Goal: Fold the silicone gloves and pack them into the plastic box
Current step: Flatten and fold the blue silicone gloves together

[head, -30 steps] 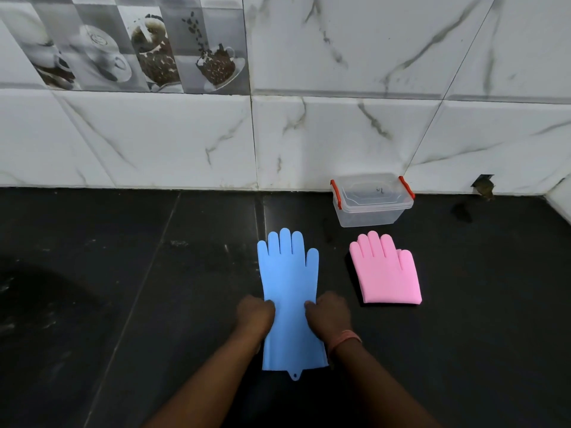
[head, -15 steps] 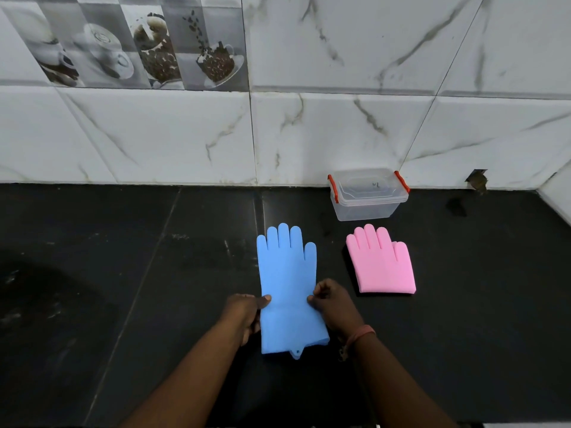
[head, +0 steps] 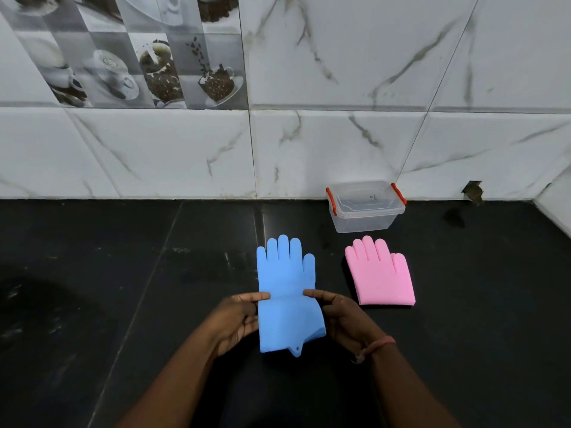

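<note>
A blue silicone glove [head: 285,282] lies on the black countertop, fingers pointing toward the wall. My left hand [head: 238,319] pinches its left edge and my right hand [head: 340,318] pinches its right edge, and the cuff end is lifted off the counter. A pink silicone glove [head: 381,276] lies folded in half to the right, fingers toward the wall. Behind it against the wall stands the clear plastic box [head: 363,217], its lid on and red clips at both ends.
The black countertop [head: 123,288] runs wide to the left and right. A marble-tiled wall [head: 340,143] borders its far edge, with a small hole [head: 472,191] at the base on the right. A wall corner [head: 553,205] closes in at far right.
Both hands went from pressing on the blue glove's edges to pinching them, and the cuff end has lifted off the counter. The pink glove and the box stayed in place.
</note>
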Action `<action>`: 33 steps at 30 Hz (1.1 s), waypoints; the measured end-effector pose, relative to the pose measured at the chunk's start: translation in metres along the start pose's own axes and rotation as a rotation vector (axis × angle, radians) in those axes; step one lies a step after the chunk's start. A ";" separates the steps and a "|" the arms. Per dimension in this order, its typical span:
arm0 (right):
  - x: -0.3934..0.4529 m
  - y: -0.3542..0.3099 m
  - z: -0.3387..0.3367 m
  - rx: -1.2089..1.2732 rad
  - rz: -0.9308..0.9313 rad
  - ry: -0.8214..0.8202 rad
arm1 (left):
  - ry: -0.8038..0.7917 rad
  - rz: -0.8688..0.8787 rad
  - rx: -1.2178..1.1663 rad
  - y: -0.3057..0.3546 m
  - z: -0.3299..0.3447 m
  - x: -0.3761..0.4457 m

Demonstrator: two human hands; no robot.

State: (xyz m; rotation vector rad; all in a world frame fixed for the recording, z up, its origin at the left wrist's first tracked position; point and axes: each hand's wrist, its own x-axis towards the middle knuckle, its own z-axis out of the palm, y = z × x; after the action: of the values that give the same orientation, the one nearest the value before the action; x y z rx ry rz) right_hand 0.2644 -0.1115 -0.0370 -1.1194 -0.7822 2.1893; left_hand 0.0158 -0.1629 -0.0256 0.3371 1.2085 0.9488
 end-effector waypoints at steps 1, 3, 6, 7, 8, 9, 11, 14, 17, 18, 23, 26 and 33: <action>0.001 0.002 0.000 -0.055 -0.031 0.017 | -0.023 0.002 0.012 0.001 -0.002 -0.001; 0.006 0.005 0.002 -0.229 -0.128 0.095 | -0.044 0.021 0.067 0.002 -0.003 -0.001; 0.013 0.008 0.005 -0.435 -0.223 0.243 | 0.037 0.144 0.351 0.001 -0.001 -0.001; 0.016 0.009 0.006 -0.487 -0.247 0.285 | 0.061 0.197 0.449 -0.001 0.000 0.000; 0.019 0.010 0.008 -0.557 -0.269 0.319 | 0.077 0.245 0.525 -0.002 0.001 0.001; 0.021 0.011 0.009 -0.648 -0.291 0.342 | 0.090 0.291 0.582 -0.004 0.002 0.003; 0.026 0.012 0.008 -0.837 -0.360 0.366 | 0.105 0.385 0.689 -0.004 0.001 0.006; 0.033 0.008 0.000 -1.039 -0.480 0.357 | 0.176 0.522 0.984 -0.003 -0.006 0.013; 0.039 0.000 -0.004 -1.047 -0.499 0.268 | 0.246 0.591 1.074 0.003 -0.012 0.021; 0.041 0.000 -0.003 -0.999 -0.464 0.244 | 0.240 0.573 1.059 0.005 -0.011 0.024; 0.063 -0.016 0.009 -0.891 -0.229 0.367 | 0.306 0.352 0.945 0.022 0.004 0.038; 0.079 -0.032 0.018 -1.020 -0.070 0.437 | 0.371 0.253 0.962 0.029 0.011 0.049; 0.098 -0.038 0.021 -1.130 0.017 0.504 | 0.465 0.112 0.788 0.031 0.013 0.068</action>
State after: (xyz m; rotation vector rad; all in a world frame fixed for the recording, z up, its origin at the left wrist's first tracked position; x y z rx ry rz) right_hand 0.2059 -0.0228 -0.0508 -2.0525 -1.8098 1.2464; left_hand 0.0168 -0.0889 -0.0436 0.8429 1.9957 0.6187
